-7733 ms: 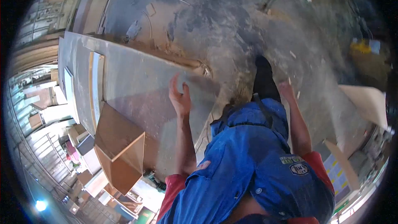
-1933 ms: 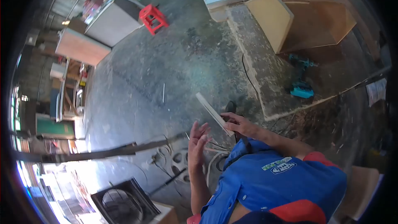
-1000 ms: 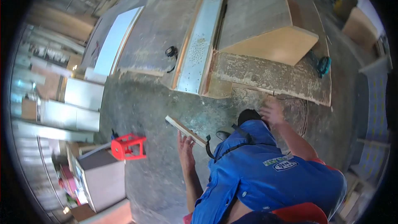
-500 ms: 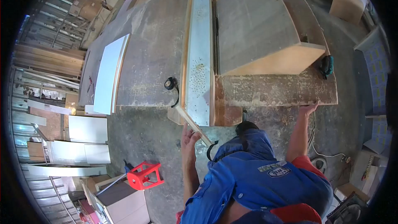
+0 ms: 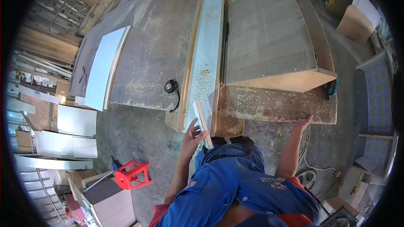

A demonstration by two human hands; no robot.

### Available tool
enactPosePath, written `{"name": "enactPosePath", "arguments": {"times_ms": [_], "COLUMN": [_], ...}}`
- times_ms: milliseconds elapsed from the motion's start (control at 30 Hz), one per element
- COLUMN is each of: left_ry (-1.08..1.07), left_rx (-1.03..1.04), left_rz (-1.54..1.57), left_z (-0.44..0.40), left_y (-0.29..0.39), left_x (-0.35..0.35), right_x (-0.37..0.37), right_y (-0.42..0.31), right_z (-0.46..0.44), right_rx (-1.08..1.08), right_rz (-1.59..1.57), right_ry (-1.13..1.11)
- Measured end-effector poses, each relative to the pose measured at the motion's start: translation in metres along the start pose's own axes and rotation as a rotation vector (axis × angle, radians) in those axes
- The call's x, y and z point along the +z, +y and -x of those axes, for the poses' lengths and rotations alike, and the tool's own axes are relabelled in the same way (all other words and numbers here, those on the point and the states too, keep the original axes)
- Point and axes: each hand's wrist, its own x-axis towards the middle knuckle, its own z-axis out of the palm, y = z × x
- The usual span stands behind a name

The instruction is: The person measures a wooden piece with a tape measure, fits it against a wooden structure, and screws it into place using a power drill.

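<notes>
Near the front edge of the worktable (image 5: 160,54), my left hand (image 5: 194,138) grips a short pale wood strip (image 5: 202,124), whose upper end overlaps the white speckled board (image 5: 203,75). My right hand (image 5: 302,124) rests at the table's front edge on the right with its fingers apart and nothing held. Above it stands a wooden box (image 5: 273,42) with a pale end panel. A teal tool (image 5: 332,88) is partly hidden behind the box's right corner. Left of the speckled board lies a black tape measure (image 5: 170,86) with a strap.
A white panel (image 5: 106,69) lies on the table's left part. On the floor at lower left stands a red stool (image 5: 133,175) beside a cabinet (image 5: 110,201). Shelving (image 5: 376,101) is at the right, and cables (image 5: 309,151) run over the floor by my right arm.
The table has come closer in view. My left hand still holds the strip, now more upright and over the speckled board. My right hand, blurred a second ago, is at the table edge.
</notes>
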Motion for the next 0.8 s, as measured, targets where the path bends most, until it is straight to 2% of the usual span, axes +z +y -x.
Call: {"name": "enactPosePath", "arguments": {"times_ms": [100, 233, 300, 333, 400, 533, 600, 733, 800], "left_ry": [-0.047, -0.089, -0.126, -0.16, -0.168, -0.152, -0.127, -0.142, -0.134], "left_rx": [0.07, 0.042, 0.045, 0.046, 0.075, 0.099, 0.092, 0.151, 0.154], "left_rz": [-0.067, -0.062, -0.072, -0.095, -0.071, -0.127, -0.093, -0.075, -0.099], "left_z": [-0.01, -0.009, -0.012, -0.016, -0.022, -0.025, -0.025, -0.045, -0.056], "left_y": [0.001, 0.01, 0.005, -0.001, -0.013, -0.008, -0.001, -0.007, 0.008], "left_x": [-0.002, -0.003, -0.011, -0.016, -0.023, -0.041, -0.047, -0.056, -0.045], "right_x": [-0.019, -0.014, -0.021, -0.018, -0.02, -0.014, -0.023, -0.031, 0.001], "right_y": [0.015, 0.012, 0.016, 0.019, 0.017, 0.013, 0.014, 0.012, 0.006], "right_z": [-0.041, -0.025, -0.039, -0.04, -0.043, -0.023, -0.039, -0.039, 0.018], "right_rx": [0.049, -0.023, -0.041, -0.052, -0.088, -0.057, -0.064, -0.022, -0.074], "right_rz": [0.075, 0.133, 0.038, 0.037, 0.152, 0.171, 0.068, -0.031, 0.15], "right_ry": [0.028, 0.055, -0.086, -0.088, 0.042, 0.12, -0.065, -0.206, 0.178]}}
